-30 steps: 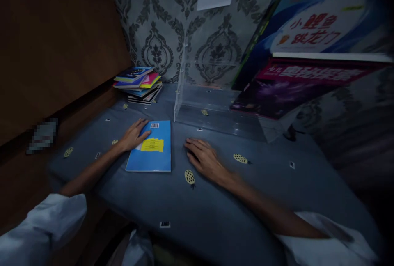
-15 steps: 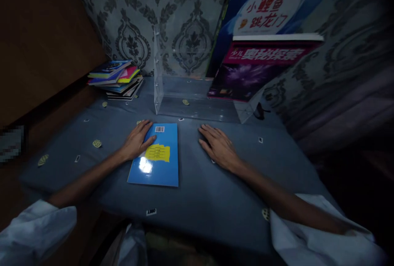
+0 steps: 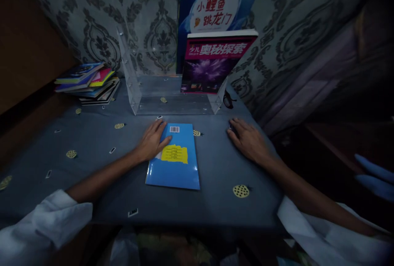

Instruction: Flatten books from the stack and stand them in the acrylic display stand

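A blue book [image 3: 173, 175] with a barcode and a yellow text patch lies flat on the cloth-covered table. My left hand [image 3: 154, 139] rests on its upper left edge, thumb on the cover and fingers stretched out flat. To the right of the book and apart from it, my right hand [image 3: 248, 138] lies palm down on the cloth with fingers extended. Behind the book stands a clear plastic rack [image 3: 175, 105]. At the rack's right side a magenta and purple book [image 3: 212, 67] leans upright, in front of a larger blue book [image 3: 215, 7].
A stack of books [image 3: 88, 83] sits at the table's back left. Dark glasses [image 3: 228, 101] lie beside the rack's right end. The patterned wall [image 3: 161, 38] closes off the back, and a curtain [image 3: 310, 81] hangs at the right.
The view has turned to the right. The blue book has slid right along the table with my left hand on it, and my right hand has shifted right too.
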`<state>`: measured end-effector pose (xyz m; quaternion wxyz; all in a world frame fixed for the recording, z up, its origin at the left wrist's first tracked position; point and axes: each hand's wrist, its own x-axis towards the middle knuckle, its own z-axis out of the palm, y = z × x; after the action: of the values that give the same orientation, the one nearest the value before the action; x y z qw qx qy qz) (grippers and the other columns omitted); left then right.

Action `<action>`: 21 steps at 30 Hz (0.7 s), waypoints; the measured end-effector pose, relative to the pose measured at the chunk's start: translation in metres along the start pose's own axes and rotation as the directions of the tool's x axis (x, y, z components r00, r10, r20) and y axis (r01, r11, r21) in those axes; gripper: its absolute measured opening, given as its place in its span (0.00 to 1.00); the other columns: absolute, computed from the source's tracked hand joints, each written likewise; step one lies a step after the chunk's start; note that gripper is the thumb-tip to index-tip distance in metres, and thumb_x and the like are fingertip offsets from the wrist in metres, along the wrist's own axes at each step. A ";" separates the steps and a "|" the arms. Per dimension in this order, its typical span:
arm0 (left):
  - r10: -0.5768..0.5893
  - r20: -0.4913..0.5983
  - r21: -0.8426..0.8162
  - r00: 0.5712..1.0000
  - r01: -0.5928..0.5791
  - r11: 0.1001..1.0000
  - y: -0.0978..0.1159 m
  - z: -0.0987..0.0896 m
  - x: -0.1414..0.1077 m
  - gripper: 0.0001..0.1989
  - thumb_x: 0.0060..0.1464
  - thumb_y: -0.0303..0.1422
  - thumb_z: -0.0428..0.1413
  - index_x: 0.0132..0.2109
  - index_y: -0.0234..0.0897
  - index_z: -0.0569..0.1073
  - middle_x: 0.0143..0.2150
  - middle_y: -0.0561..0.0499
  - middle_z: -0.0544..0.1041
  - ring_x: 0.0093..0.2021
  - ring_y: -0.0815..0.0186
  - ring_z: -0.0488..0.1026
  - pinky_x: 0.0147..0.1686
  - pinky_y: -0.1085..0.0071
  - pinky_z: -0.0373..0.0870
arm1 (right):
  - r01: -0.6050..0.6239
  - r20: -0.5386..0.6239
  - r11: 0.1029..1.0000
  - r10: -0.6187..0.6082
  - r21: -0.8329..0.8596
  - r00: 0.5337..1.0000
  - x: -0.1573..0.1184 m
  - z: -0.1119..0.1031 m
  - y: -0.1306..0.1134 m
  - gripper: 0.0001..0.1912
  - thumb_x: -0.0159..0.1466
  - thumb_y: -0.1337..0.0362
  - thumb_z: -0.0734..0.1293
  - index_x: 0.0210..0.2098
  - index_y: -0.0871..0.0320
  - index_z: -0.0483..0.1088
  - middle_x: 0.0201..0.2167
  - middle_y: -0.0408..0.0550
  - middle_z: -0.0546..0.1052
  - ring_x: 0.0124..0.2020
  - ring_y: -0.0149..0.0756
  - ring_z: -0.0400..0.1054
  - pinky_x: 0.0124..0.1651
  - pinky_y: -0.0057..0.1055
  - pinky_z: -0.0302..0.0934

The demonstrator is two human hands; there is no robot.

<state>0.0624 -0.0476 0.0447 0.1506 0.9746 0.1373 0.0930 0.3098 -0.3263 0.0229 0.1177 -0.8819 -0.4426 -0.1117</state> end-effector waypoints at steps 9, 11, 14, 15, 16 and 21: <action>0.073 -0.040 -0.004 0.997 -0.074 0.997 0.018 0.005 0.010 0.30 0.69 0.48 0.42 0.68 0.31 0.62 0.72 0.39 0.58 0.74 0.51 0.50 0.71 0.49 0.51 | 0.062 0.016 0.980 -0.066 0.190 0.998 -0.009 -0.024 -0.048 0.22 0.69 0.58 0.58 0.57 0.60 0.72 0.60 0.59 0.73 0.61 0.54 0.68 0.62 0.53 0.62; 0.125 -0.085 0.022 0.989 -0.124 0.992 0.013 0.002 0.006 0.28 0.69 0.46 0.41 0.65 0.32 0.65 0.70 0.40 0.62 0.72 0.52 0.54 0.71 0.49 0.53 | 0.101 0.025 0.932 -0.117 0.348 0.993 -0.008 -0.027 -0.075 0.23 0.70 0.59 0.57 0.59 0.59 0.70 0.59 0.56 0.74 0.60 0.50 0.69 0.62 0.49 0.63; 0.190 -0.104 0.045 0.976 -0.186 0.982 0.010 -0.003 0.002 0.25 0.70 0.43 0.42 0.63 0.32 0.68 0.66 0.39 0.68 0.68 0.52 0.62 0.69 0.50 0.58 | 0.108 0.035 0.880 -0.139 0.462 0.990 -0.005 -0.025 -0.100 0.23 0.70 0.59 0.57 0.59 0.62 0.70 0.60 0.58 0.73 0.60 0.50 0.69 0.61 0.49 0.65; 0.204 -0.101 0.044 0.974 -0.200 0.979 0.010 -0.004 0.002 0.25 0.70 0.42 0.42 0.63 0.32 0.68 0.66 0.39 0.68 0.67 0.52 0.63 0.68 0.51 0.60 | 0.101 0.027 0.871 -0.130 0.481 0.991 -0.004 -0.023 -0.104 0.23 0.70 0.60 0.57 0.59 0.63 0.71 0.60 0.60 0.73 0.59 0.51 0.69 0.61 0.50 0.65; 0.215 -0.095 0.042 0.972 -0.212 0.976 0.010 -0.005 0.002 0.25 0.70 0.42 0.43 0.63 0.32 0.68 0.66 0.38 0.68 0.67 0.52 0.64 0.68 0.50 0.61 | 0.096 0.012 0.863 -0.117 0.496 0.993 -0.004 -0.020 -0.106 0.23 0.70 0.60 0.57 0.59 0.63 0.71 0.60 0.60 0.73 0.59 0.51 0.70 0.60 0.51 0.66; 0.309 -0.040 0.039 0.950 -0.308 0.951 0.019 -0.003 0.013 0.24 0.70 0.41 0.42 0.65 0.32 0.66 0.67 0.40 0.67 0.68 0.53 0.63 0.67 0.51 0.62 | 0.129 -0.076 0.812 -0.105 0.569 0.992 -0.007 -0.010 -0.102 0.22 0.70 0.62 0.59 0.61 0.56 0.69 0.60 0.57 0.73 0.59 0.51 0.69 0.61 0.54 0.65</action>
<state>0.0781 -0.0603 0.0554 0.1154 0.9840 -0.0118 0.1354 0.2225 -0.2754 0.0411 0.3792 -0.7743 -0.5066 0.0014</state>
